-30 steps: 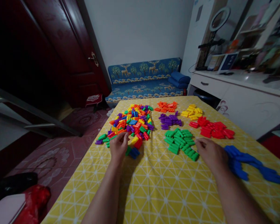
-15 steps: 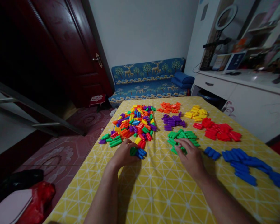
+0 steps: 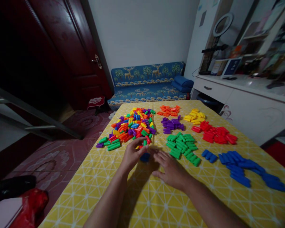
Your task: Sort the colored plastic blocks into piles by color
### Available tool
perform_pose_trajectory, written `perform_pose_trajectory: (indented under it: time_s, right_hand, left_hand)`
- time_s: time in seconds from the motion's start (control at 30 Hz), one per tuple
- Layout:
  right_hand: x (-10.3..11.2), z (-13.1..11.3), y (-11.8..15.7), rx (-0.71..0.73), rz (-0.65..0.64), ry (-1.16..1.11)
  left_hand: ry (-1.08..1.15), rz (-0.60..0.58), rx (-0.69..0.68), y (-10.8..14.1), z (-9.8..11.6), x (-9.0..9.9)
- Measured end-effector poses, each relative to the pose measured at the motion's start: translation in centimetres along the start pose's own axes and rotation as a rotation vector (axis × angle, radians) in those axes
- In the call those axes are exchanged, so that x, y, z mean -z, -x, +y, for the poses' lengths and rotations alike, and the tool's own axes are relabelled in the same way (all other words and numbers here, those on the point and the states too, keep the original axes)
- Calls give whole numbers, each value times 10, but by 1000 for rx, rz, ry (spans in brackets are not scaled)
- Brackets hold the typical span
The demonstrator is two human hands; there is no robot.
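Observation:
Small plastic pieces lie on a yellow patterned tablecloth (image 3: 154, 196). Near the mixed-colour pile (image 3: 133, 125), my left hand (image 3: 134, 153) has thumb and fingers curved around a green piece (image 3: 145, 142). A blue piece (image 3: 144, 157) lies just below those fingertips. My right hand (image 3: 169, 167) is beside it, palm down with fingers spread and nothing visible in them. Right of the mixed pile are single-colour groups: green (image 3: 181, 145), purple (image 3: 172, 124), orange (image 3: 168, 110), yellow (image 3: 195, 116), red (image 3: 216, 133) and blue (image 3: 242, 164).
Beyond the table stands a blue patterned sofa (image 3: 147, 85). A white dresser (image 3: 247, 104) with a ring light (image 3: 223, 24) is at the right. A dark red door (image 3: 68, 47) and a small stool (image 3: 96, 103) are at the left.
My right hand has left the green group and moved left, close to my left hand. More green pieces show in that group. My left hand has shifted slightly up and right.

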State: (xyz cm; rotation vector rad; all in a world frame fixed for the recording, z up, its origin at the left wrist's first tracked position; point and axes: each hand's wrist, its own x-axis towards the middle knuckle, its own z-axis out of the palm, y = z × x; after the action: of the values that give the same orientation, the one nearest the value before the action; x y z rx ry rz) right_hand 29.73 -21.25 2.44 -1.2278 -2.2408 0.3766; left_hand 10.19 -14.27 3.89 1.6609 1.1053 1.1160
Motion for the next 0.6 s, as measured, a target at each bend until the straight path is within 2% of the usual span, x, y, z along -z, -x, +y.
perform_pose_trajectory:
  time_s: [0.07, 0.1, 0.23, 0.27, 0.33, 0.47, 0.53, 0.6]
  right_hand:
    - [-1, -3, -2, 17, -48, -42]
    - [-1, -3, -3, -6, -11, -89]
    - [-2, 8, -5, -273, 359, -412]
    - [-3, 11, -5, -316, 408, -493]
    - [-5, 15, -5, -342, 408, -604]
    - [-8, 13, -5, -342, 400, -604]
    - [-7, 14, -6, -362, 461, -563]
    - [-4, 21, -6, -410, 563, -528]
  left_hand:
    - [26, 10, -32, -1, -3, -11]
    - [13, 15, -53, 0, -4, -15]
    - [-115, -60, -208, 5, -3, -24]
    - [-152, -93, -264, 6, -3, -26]
    - [-213, -155, -367, 9, -2, -30]
    - [-254, -229, -455, 10, -3, -36]
    - [-285, -223, -452, 9, -3, -32]
    - [-342, -164, -438, 7, -3, -22]
